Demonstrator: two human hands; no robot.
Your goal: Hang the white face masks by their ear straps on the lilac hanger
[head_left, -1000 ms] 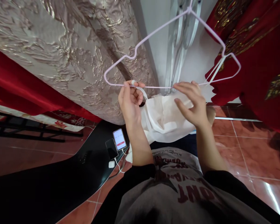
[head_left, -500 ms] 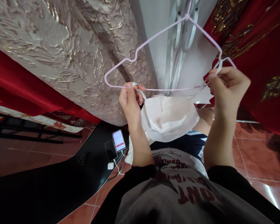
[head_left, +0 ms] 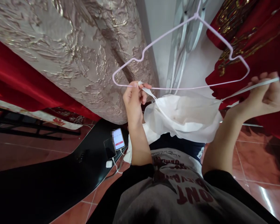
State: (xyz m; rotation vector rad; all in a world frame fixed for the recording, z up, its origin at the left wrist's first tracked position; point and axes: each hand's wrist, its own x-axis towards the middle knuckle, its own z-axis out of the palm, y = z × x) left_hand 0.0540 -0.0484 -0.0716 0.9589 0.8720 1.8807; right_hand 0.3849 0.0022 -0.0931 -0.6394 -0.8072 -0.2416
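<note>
A lilac hanger [head_left: 182, 89] spans a gap between patterned drape [head_left: 93, 53] at left and red cloth [head_left: 268, 40] at right. The left hand [head_left: 135, 96] pinches its lower edge, one strap [head_left: 149, 92] across the fingers; the right hand [head_left: 268, 95], just beside the hanger's right end, grips the other strap [head_left: 247, 89], pulled straight. The white garment [head_left: 186, 115] spreads nearer, between the forearms.

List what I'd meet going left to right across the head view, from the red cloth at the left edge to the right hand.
Red cloth → dark phone → lit phone → left hand → white cloth → right hand
</note>
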